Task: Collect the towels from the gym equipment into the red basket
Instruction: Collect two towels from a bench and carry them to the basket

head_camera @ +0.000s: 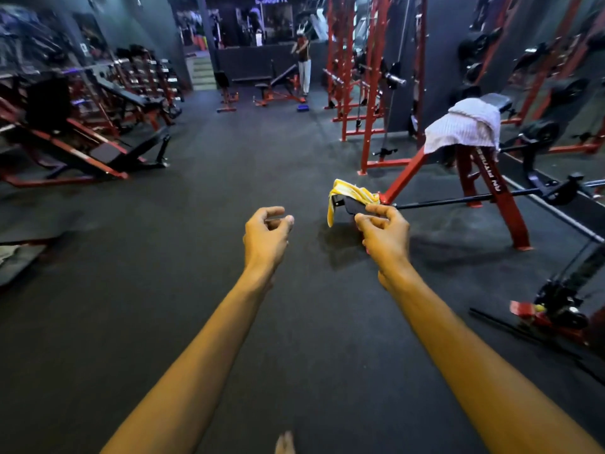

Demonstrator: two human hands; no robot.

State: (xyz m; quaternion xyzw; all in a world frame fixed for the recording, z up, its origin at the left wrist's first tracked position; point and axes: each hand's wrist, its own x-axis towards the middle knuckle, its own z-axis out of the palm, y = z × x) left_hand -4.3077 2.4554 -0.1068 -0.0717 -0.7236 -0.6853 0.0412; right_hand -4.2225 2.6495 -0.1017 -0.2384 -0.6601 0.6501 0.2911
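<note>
A yellow-and-white striped towel is draped over a black footplate at the low end of a red bench frame, right of centre. A white towel lies over the padded top of that bench, further back on the right. My right hand is stretched out just below the yellow towel, fingers loosely curled, holding nothing. My left hand hovers to its left over the bare floor, fingers loosely curled and empty. No red basket shows in the view.
Dark rubber floor runs ahead between rows of red machines. A leg press stands at left and red racks at right. A barbell crosses the bench at low height. A person stands far back.
</note>
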